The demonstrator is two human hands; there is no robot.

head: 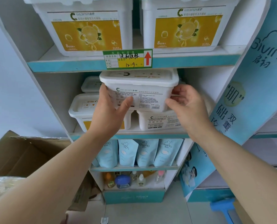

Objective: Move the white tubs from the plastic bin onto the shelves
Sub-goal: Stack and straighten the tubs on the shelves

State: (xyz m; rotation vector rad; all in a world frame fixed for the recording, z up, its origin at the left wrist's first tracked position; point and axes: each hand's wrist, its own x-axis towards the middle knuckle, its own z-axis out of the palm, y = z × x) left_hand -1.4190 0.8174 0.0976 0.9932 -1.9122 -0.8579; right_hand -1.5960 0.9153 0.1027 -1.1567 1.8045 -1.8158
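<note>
At the middle shelf [134,136], both hands grip a white tub [139,92] by its ends: the left hand [112,109] has its thumb across the label and the right hand [188,104] curls round the other end. The tub hangs over the gap between two lower tubs [81,110]. Set down off-centre, it could rock or slide forward. Its lid also sits close under the price tag [127,59] and may snag.

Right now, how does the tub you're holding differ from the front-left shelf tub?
The held tub is gripped by the left hand and right hand; the front-left tub sits on the shelf. The held tub shows text and barcode; the front-left tub, a yellow label. Both are white, lidded.
</note>
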